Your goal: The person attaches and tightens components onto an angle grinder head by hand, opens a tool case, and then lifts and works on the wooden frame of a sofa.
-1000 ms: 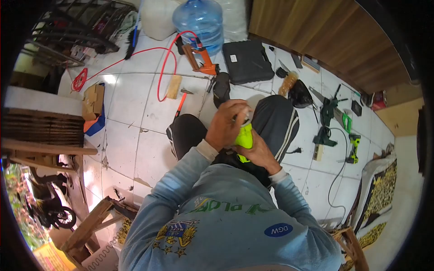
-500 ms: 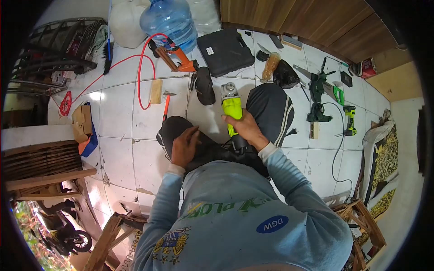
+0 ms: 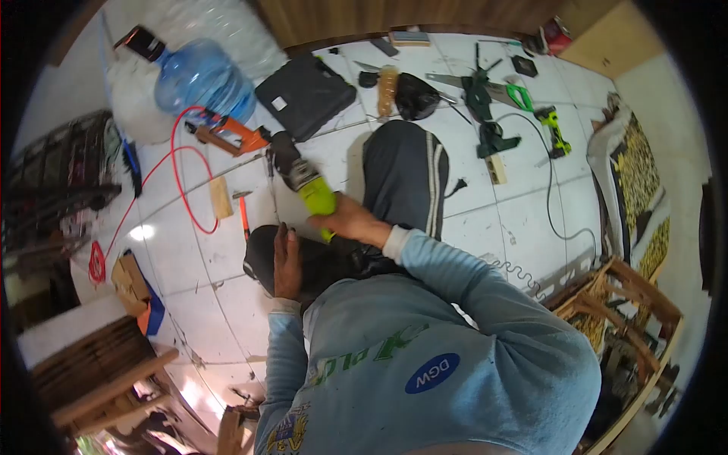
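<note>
At the upper left of the frame, a blue water bottle [image 3: 193, 83] is seen beside a black case [image 3: 307, 98], below which an orange nail gun [image 3: 246, 136] with a red hose [image 3: 173, 148] is laid. A wood block [image 3: 220, 198] and a hammer [image 3: 244, 216] are placed at centre left; a saw [image 3: 520, 97] and a green drill [image 3: 557, 133] lie at the upper right. Near the centre, a green angle grinder [image 3: 318, 199] is gripped around its body by the right hand [image 3: 353, 220]. A dark object [image 3: 284, 155] is partly covered by the grinder's head; whether it is touched cannot be told. The left hand [image 3: 287, 265] is held open, fingers extended, by the left knee [image 3: 265, 254]. Half a second earlier, the grinder was pointed straight up the frame, apart from the dark object; now it is tilted toward the upper left.
</note>
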Motion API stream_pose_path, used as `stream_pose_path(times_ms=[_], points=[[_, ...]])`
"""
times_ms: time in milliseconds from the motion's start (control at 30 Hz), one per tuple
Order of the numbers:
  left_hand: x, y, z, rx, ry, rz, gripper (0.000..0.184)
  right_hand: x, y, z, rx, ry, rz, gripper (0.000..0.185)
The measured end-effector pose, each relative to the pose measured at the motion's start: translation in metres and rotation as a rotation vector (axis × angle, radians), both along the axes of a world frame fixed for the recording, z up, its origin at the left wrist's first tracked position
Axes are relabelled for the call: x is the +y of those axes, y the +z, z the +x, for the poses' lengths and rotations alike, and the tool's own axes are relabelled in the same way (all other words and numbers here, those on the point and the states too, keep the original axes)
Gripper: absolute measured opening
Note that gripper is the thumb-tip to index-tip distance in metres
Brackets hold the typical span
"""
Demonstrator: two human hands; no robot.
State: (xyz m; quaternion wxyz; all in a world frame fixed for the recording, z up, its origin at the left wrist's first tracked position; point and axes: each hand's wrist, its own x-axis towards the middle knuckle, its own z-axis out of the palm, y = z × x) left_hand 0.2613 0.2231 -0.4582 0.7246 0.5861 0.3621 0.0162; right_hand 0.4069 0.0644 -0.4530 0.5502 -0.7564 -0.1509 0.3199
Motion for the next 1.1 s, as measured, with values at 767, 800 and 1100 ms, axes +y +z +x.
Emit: stream_pose_path(times_ms=[767,800,1100], points=[[0.093,-0.062,-0.042,-0.059,0.389,-0.508,0.04,-0.148,-0.02,0.079,-0.822,-0.532,-0.168,0.022],[0.09,-0.062,-0.035,-0.037,0.377,-0.506,0.04,-0.15,-0.033,0.084,-0.668,-0.564,-0.076,0.022],[0.085,-0.076,-0.023,0.122,0.251,-0.303,0.035,-0.192,-0.271,0.045,-0.815,-0.12,-0.774,0.042]])
